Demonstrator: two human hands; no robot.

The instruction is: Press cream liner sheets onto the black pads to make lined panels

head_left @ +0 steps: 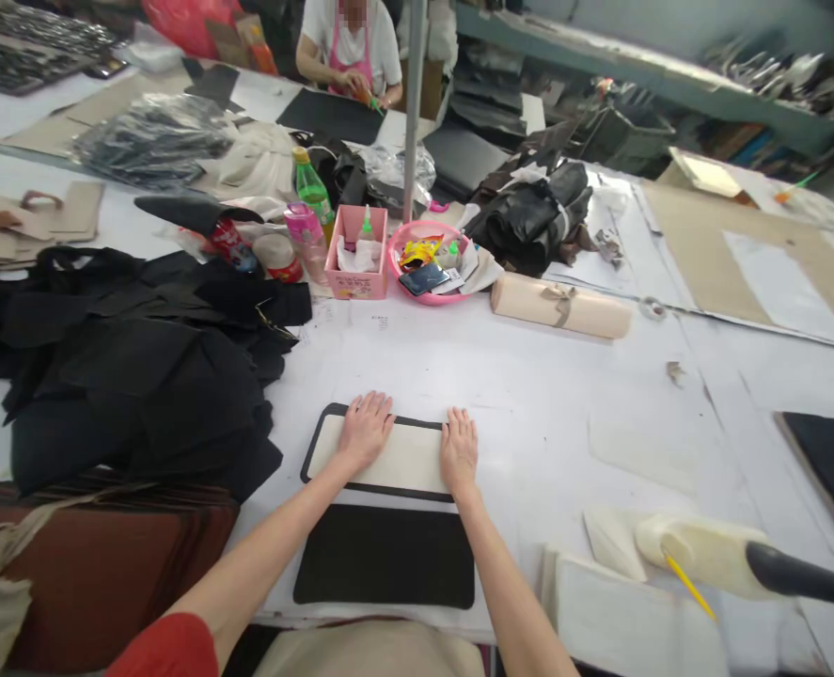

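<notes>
Hands flat and spread, left [366,428] and right [459,449], we press the cream panel [395,461] onto its black backing; a black piece [385,555] at 6 o'clock waits untouched.

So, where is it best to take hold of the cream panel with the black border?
Probably at its short left end: the cream panel lies flat, both hands, left hand and right hand, press on top, and that end shows free on the table. Slide fingers under from the left.
</notes>
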